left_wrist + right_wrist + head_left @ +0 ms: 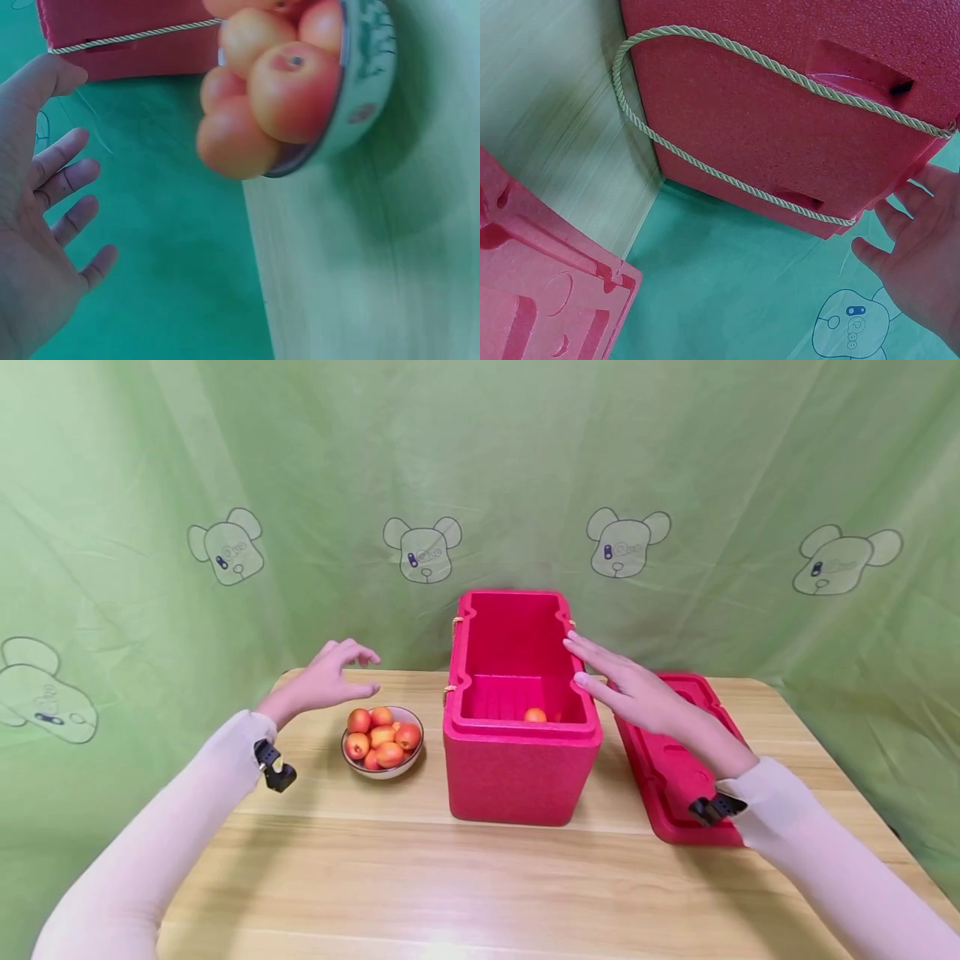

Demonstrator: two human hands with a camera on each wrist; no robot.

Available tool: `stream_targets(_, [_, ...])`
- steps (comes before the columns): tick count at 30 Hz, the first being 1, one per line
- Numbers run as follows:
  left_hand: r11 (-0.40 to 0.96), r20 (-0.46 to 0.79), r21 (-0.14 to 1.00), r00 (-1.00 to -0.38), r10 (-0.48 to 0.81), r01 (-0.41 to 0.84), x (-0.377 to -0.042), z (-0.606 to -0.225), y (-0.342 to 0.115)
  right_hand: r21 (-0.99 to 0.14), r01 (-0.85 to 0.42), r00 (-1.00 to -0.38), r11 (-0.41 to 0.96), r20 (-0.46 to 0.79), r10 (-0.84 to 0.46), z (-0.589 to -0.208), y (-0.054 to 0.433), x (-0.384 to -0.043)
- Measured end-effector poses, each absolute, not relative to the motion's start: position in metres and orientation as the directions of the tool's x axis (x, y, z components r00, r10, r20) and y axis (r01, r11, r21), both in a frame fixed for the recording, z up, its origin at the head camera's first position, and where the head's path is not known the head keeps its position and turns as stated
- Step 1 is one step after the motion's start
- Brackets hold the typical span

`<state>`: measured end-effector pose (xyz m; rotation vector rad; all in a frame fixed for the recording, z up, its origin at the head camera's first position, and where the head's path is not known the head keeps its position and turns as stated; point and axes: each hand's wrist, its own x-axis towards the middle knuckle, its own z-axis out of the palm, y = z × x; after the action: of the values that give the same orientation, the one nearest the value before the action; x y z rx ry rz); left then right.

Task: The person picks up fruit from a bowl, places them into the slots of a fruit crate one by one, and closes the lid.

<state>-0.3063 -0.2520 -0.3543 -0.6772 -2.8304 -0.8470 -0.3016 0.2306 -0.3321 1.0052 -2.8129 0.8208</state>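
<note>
Above and just behind a bowl [405, 770] heaped with orange-red fruit [382, 737], my left hand [330, 677] hovers with its fingers spread and nothing in them. The fruit look like apricots or small peaches; stem dimples show in the left wrist view. To the right stands a red foam box [517, 777], its top uncovered, with an orange fruit [535, 715] low inside. My right hand [630, 689] is at the box's right rim, fingers straight and holding nothing. In the right wrist view its fingertips [922, 180] overlap the box's edge.
A red lid [660, 760] lies on the wooden table [420, 877], right of the box and under my right forearm. A twisted rope handle [727, 45] loops along the box's side. Behind the table hangs a green curtain [510, 460] printed with bear heads.
</note>
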Motion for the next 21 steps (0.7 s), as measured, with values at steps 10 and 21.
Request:
stream_targets(10, [0.792, 0.089, 0.479, -0.918, 0.385, 0.379, -0.301, -0.382, -0.265, -0.463, -0.6, -0.788, 0.653, 0.199, -0.582, -0.333, 0.232, -0.304])
stream_targets(21, [0.791, 0.088, 0.445, -0.899, 0.429, 0.421, -0.299, -0.393, -0.275, -0.464, -0.606, -0.784, 0.646, 0.208, -0.585, -0.334, 0.231, -0.304])
